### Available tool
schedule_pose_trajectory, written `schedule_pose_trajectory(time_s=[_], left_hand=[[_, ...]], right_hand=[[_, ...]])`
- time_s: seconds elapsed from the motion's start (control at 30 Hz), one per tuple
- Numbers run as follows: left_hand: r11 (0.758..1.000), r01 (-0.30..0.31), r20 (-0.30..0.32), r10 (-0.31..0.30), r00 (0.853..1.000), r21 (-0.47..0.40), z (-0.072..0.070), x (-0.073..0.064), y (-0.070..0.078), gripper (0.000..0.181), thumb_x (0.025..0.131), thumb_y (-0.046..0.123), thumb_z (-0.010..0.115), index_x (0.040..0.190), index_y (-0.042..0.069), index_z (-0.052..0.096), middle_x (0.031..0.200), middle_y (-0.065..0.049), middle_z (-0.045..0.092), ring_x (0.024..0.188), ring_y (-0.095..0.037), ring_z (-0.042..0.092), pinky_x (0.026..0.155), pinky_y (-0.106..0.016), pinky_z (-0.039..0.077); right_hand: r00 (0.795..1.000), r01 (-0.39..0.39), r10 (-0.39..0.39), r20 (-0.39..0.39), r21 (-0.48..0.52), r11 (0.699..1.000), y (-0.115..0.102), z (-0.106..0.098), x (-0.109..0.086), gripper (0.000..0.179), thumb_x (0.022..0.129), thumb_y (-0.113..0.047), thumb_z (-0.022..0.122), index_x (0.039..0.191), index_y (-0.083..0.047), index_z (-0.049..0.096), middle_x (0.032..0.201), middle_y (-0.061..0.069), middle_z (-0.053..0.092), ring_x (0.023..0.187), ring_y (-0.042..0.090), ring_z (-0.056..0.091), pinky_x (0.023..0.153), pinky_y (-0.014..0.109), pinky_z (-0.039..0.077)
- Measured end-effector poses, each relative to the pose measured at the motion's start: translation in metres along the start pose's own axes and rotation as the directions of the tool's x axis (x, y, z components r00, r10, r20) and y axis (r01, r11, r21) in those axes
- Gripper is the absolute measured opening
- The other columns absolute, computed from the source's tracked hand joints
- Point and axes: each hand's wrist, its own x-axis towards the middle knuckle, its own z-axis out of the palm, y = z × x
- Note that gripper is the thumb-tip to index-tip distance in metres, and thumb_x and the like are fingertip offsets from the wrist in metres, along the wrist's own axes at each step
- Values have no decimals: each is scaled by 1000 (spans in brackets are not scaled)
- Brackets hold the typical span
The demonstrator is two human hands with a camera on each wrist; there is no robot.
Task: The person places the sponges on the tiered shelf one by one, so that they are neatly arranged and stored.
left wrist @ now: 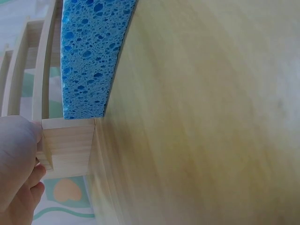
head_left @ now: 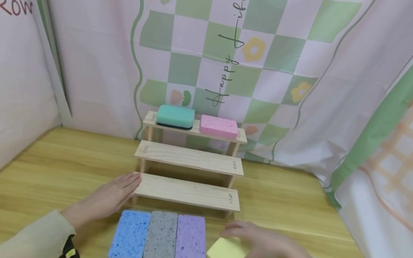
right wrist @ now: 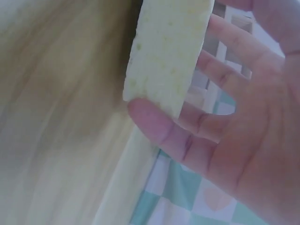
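Observation:
My right hand point(head_left: 262, 243) holds a yellow sponge point(head_left: 225, 257) at the right of a row of sponges. In the right wrist view the thumb lies on the yellow sponge's point(right wrist: 164, 56) edge, with fingers behind it. My left hand point(head_left: 107, 199) grips the left end of the lowest step of a three-step wooden shelf point(head_left: 187, 192). The left wrist view shows the step's end between thumb and fingers. A blue sponge point(head_left: 129, 237), a grey sponge point(head_left: 161, 238) and a purple sponge point(head_left: 191, 241) lie side by side before the shelf.
On the top step sit a teal sponge point(head_left: 175, 116) with a dark underside and a pink sponge point(head_left: 219, 127). The wood-grain table point(head_left: 281, 197) is enclosed by a printed curtain point(head_left: 191, 29) behind and cloth on both sides.

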Motion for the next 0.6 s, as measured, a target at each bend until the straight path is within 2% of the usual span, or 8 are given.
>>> schedule_pose_trajectory(time_s=[0.1, 0.2, 0.3, 0.4, 0.47, 0.6], left_hand=[[1000, 4, 1, -4, 1000, -2, 1, 0, 0, 44, 93, 8, 52, 131, -11, 42, 136, -26, 39, 125, -38, 37, 103, -48, 31], [1000, 1, -4, -1, 1000, -3, 1, 0, -1, 44, 93, 8, 53, 131, -12, 42, 135, -27, 40, 125, -38, 37, 102, -49, 32], [1000, -6, -14, 6, 1000, 2, 2, 0, -1, 44, 92, 7, 54, 130, -12, 43, 134, -27, 40, 124, -38, 38, 102, -49, 33], [1000, -9, -17, 9, 1000, 5, 2, 0, -1, 44, 92, 7, 54, 130, -12, 43, 134, -27, 41, 124, -38, 38, 102, -49, 33], [1000, -4, -11, 4, 1000, 3, 2, 0, -1, 44, 92, 8, 54, 130, -12, 42, 135, -27, 40, 125, -38, 38, 102, -49, 32], [1000, 6, 1, -6, 1000, -4, 2, 0, -1, 44, 93, 9, 52, 131, -11, 42, 135, -26, 39, 125, -38, 37, 103, -48, 31]], right_hand=[[1000, -18, 18, 0, 15, 1000, 1, -3, -4, 71, 63, -9, 74, 130, -13, 51, 133, 15, 44, 116, 34, 44, 90, 54, 43], [1000, -4, 5, -9, 34, 999, 0, -9, -7, 71, 62, -5, 73, 130, -10, 52, 132, 17, 44, 115, 35, 45, 89, 53, 43], [1000, 10, -9, -24, 44, 999, -2, -14, -9, 71, 63, -6, 73, 130, -9, 51, 131, 17, 45, 114, 34, 46, 88, 51, 45], [999, -9, 11, -32, 65, 998, -5, -19, -10, 72, 65, -7, 72, 133, -11, 49, 133, 17, 43, 116, 35, 45, 90, 54, 43], [999, -4, 8, -52, 71, 997, -7, -22, -9, 72, 67, -8, 72, 135, -11, 47, 134, 18, 43, 117, 37, 44, 90, 57, 42], [993, 40, -30, -117, 80, 996, -8, -27, -7, 70, 70, -11, 72, 135, -10, 46, 133, 18, 45, 115, 33, 47, 90, 54, 43]])
